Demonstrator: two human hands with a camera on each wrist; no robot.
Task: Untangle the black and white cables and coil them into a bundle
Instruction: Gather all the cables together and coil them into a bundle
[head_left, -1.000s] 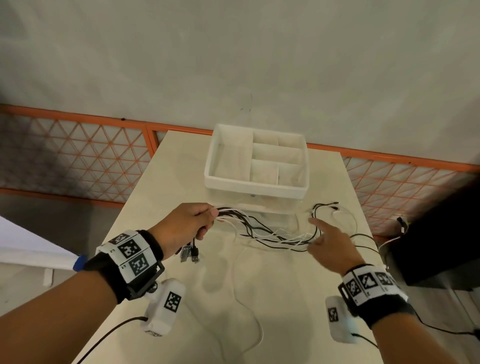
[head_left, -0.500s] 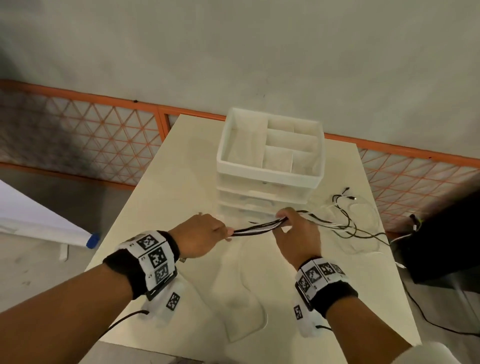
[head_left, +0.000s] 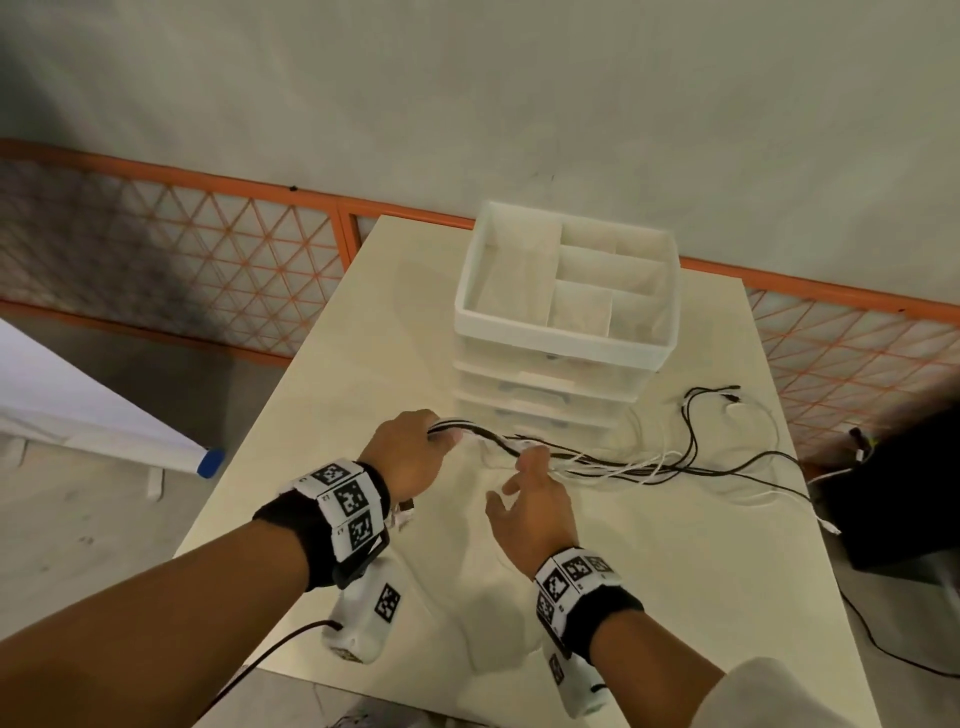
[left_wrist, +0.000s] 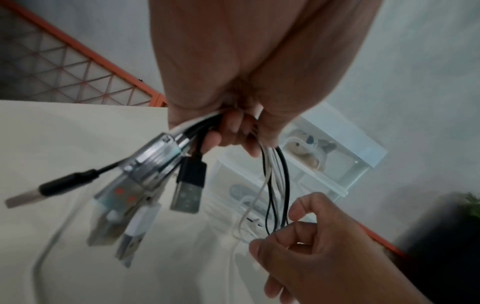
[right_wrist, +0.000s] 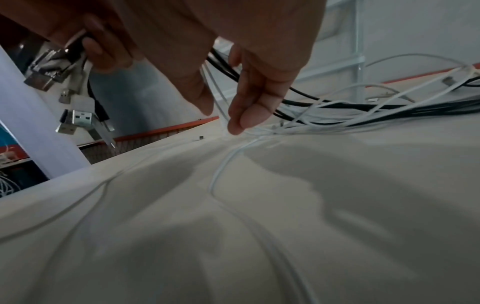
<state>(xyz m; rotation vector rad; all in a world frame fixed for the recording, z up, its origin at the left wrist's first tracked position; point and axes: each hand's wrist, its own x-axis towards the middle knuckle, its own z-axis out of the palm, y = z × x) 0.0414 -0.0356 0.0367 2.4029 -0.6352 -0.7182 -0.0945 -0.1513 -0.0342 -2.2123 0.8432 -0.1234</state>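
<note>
My left hand (head_left: 415, 452) grips a bunch of black and white cables (head_left: 649, 467) just behind their USB plugs (left_wrist: 145, 185), which hang below the fist. From there the cables run right across the table, and their far ends (head_left: 727, 395) lie beside the drawer unit. My right hand (head_left: 535, 483) is a short way along the bunch with its fingers loose and spread. In the right wrist view, thin white cables (right_wrist: 218, 98) pass through the gap between thumb and fingers (right_wrist: 246, 115) without being pinched. The black cables (right_wrist: 363, 107) pass behind those fingers.
A white plastic drawer unit (head_left: 561, 343) with an open divided top stands at the back of the cream table (head_left: 675, 597). One white cable (right_wrist: 215, 181) loops over the near tabletop. An orange mesh fence (head_left: 208, 270) runs behind the table. A black object (head_left: 909, 493) sits off the right edge.
My right hand, which gripped the bunch beside my left hand half a second ago, has loosened and spread its fingers. The taut stretch between my hands now sags. My left hand keeps its grip.
</note>
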